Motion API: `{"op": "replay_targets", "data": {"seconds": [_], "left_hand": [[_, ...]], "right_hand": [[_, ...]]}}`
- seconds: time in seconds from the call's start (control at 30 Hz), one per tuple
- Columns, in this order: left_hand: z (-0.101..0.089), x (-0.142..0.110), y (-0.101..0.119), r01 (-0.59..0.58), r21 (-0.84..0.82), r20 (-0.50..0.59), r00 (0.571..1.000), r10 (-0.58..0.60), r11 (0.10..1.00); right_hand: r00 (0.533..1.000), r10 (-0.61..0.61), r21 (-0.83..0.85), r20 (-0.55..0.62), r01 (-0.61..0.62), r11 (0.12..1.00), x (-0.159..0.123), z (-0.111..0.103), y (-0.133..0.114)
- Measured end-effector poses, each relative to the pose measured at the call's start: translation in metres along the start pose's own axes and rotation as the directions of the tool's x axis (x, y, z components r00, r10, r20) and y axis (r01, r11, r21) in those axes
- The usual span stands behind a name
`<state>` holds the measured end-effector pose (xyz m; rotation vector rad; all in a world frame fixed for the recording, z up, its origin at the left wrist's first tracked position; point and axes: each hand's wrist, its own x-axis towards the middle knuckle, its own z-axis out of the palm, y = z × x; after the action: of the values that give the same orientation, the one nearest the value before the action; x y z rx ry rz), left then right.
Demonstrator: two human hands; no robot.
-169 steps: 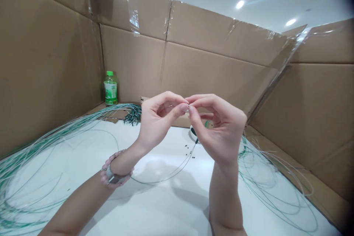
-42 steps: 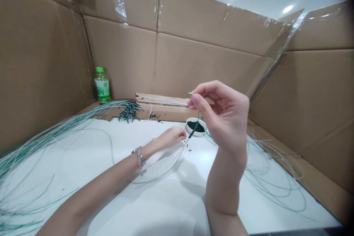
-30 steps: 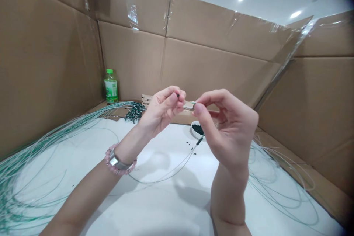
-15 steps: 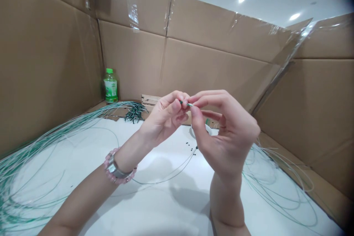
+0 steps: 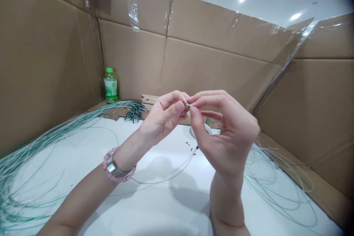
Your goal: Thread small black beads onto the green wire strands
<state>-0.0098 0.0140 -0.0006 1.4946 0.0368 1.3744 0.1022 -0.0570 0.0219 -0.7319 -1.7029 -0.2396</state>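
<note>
Above the white tabletop [image 5: 155,206], my two hands meet fingertip to fingertip. My right hand [image 5: 226,129] pinches a thin green-white wire [image 5: 188,105] between thumb and index finger. At the wire's left end, my left hand [image 5: 166,114] grips a tiny dark piece [image 5: 185,103] between thumb and finger; it touches the wire tip, though whether the wire passes through it I cannot tell. Below, another wire pair [image 5: 166,180] curves across the table to a small black end [image 5: 197,147]. Several tiny black pieces [image 5: 191,149] lie beside that end.
A white bowl [image 5: 193,131] stands partly behind my right hand. Bundled green and white wires [image 5: 55,132] run along the left to dark ends [image 5: 134,112]. Loose wires [image 5: 282,191] lie at right. A green bottle [image 5: 111,87] stands in the corner; cardboard walls [image 5: 215,66] surround the table.
My left fingers have shifted slightly right, bringing the tiny dark piece closer to my right fingertips. Less of the wire shows between the hands. My right hand stays almost still.
</note>
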Motion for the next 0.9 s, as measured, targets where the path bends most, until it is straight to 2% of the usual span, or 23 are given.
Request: {"op": "replay_targets", "data": {"seconds": [0.07,0.23,0.4,0.53,0.9], "left_hand": [[-0.0003,-0.0002,-0.0002,-0.008,0.024,0.003,1.0,0.008,1.0],[-0.0024,0.0001,0.0013,0.006,-0.07,0.007,1.0,-0.005,0.997],[-0.0066,0.0013,0.0042,-0.047,0.03,-0.016,0.999,0.047,0.998],[-0.0084,0.0011,0.0053,-0.037,0.091,-0.044,0.998,0.041,0.995],[-0.0055,-0.0019,0.0034,-0.044,0.035,-0.028,0.999,0.045,0.998]], "right_hand": [[1.0,0.001,-0.009,0.004,-0.001,1.0,0.0002,0.0,0.0005],[1.0,-0.018,-0.041,-0.008,0.018,0.999,0.0011,-0.0007,0.0011],[0.999,-0.031,-0.099,0.013,0.032,0.995,0.0014,-0.0029,0.002],[0.999,-0.041,-0.12,0.016,0.043,0.992,0.0012,-0.0028,0.002],[0.998,-0.054,-0.09,-0.017,0.052,0.995,-0.0003,-0.0003,0.0063]]}}
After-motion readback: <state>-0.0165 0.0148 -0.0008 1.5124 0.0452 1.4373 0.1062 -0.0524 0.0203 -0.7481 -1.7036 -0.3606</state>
